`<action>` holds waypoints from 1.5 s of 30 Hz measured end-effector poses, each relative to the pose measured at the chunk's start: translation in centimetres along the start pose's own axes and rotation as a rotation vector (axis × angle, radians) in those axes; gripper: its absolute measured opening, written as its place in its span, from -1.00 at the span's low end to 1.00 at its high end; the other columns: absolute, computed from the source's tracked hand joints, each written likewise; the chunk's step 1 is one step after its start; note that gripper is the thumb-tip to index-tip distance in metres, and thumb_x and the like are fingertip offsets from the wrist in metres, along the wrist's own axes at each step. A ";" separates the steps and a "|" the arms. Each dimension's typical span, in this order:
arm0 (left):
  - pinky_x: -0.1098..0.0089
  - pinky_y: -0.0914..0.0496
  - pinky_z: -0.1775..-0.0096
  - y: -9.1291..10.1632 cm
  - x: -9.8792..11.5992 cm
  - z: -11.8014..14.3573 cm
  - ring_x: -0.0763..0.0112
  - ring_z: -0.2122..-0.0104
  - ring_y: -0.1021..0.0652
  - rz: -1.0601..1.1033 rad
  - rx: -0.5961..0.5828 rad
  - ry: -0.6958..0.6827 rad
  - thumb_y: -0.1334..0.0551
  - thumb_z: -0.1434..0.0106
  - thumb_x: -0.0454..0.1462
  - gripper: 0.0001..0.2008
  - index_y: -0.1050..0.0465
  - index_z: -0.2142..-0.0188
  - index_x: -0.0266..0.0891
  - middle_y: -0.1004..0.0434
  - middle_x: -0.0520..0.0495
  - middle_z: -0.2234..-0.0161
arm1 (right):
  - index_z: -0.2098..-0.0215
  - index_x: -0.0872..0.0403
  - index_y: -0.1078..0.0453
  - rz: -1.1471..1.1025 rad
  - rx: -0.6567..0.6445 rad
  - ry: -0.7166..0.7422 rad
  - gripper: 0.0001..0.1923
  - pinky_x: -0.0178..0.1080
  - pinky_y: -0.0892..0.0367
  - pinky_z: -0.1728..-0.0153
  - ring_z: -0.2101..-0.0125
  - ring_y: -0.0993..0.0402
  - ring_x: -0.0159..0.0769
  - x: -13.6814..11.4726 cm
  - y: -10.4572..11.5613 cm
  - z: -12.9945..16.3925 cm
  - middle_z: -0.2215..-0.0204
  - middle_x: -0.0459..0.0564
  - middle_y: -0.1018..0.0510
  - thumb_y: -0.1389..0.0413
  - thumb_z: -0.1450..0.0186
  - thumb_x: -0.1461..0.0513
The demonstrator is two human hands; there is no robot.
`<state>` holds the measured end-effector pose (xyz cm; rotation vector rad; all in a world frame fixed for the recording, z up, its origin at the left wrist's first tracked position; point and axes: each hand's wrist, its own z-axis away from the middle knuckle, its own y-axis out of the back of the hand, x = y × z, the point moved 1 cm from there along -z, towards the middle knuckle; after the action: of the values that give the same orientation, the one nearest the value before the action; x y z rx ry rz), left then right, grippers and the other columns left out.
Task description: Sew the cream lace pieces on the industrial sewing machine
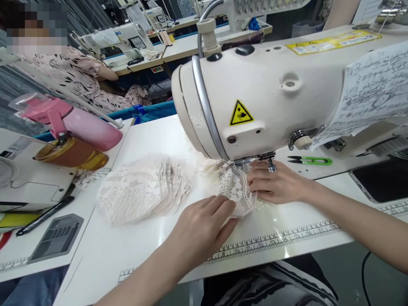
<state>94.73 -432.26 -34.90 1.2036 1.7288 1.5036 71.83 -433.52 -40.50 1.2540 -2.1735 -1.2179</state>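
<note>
The white lace fabric piece (234, 189) is pressed flat under the needle by the left hand (200, 225) and right hand (274, 183), fingers extended, for steady feeding.

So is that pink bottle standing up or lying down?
Lying down: the pink bottle rests on its side across a brown bottle, lid pointing left.

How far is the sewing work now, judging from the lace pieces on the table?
A fanned stack of lace pieces lies left of the sewing machine; whether they are sewn cannot be told. In hand: one lace piece lies under the presser foot, with the left hand flat on its near edge and the right hand beside the needle. No other pile shows.
</note>
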 end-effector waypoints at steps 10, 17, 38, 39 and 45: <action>0.36 -0.16 0.50 -3.8 -2.0 -2.3 0.47 0.56 -0.31 -0.245 0.258 -0.198 -0.06 -0.19 -0.53 -0.78 -0.41 0.33 -0.29 -0.35 0.05 0.54 | 0.25 0.05 -0.39 -0.026 -0.052 -0.017 -0.88 -0.22 -0.22 0.31 0.21 -0.40 -0.31 0.1 0.2 -0.1 0.23 -0.08 -0.54 -0.02 -0.31 0.29; 0.34 -0.18 0.44 -4.2 -1.9 -1.7 0.48 0.55 -0.33 -0.212 0.290 -0.143 -0.08 -0.21 -0.51 -0.79 -0.42 0.30 -0.27 -0.39 0.08 0.55 | 0.26 0.09 -0.40 -0.036 -0.063 -0.002 -0.86 -0.24 -0.37 0.20 0.15 -0.45 -0.34 -0.3 0.3 -0.6 0.20 -0.07 -0.57 -0.01 -0.35 0.35; 0.28 -0.52 0.10 -5.2 -2.1 -1.3 0.25 0.02 -0.53 -0.038 0.222 -0.132 -0.03 -0.15 -0.47 -0.71 -0.38 0.15 -0.37 -0.56 -0.20 0.09 | 0.25 0.11 -0.41 0.049 0.029 0.010 -0.94 -0.25 -0.46 0.13 0.24 -0.49 -0.38 -0.2 0.2 -0.5 0.35 -0.13 -0.59 -0.12 -0.29 0.34; 0.29 -0.52 0.10 -5.2 -2.1 -1.3 0.26 0.02 -0.53 -0.038 0.219 -0.131 -0.03 -0.15 -0.47 -0.71 -0.38 0.15 -0.37 -0.55 -0.20 0.08 | 0.26 0.11 -0.41 0.051 0.027 0.010 -0.94 -0.26 -0.46 0.15 0.24 -0.49 -0.38 -0.2 0.3 -0.6 0.35 -0.13 -0.59 -0.12 -0.29 0.34; 0.29 -0.52 0.10 -5.3 -2.2 -1.4 0.26 0.02 -0.53 -0.036 0.220 -0.133 -0.03 -0.18 -0.46 -0.73 -0.38 0.15 -0.37 -0.55 -0.22 0.08 | 0.31 0.11 -0.41 0.126 0.024 0.019 -0.91 -0.33 -0.42 0.32 0.33 -0.48 -0.44 -0.3 0.7 -1.0 0.41 -0.15 -0.58 -0.08 -0.31 0.36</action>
<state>93.06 -434.70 -40.01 1.3420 1.8506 1.2073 72.25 -433.59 -39.34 1.1140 -2.2237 -1.1282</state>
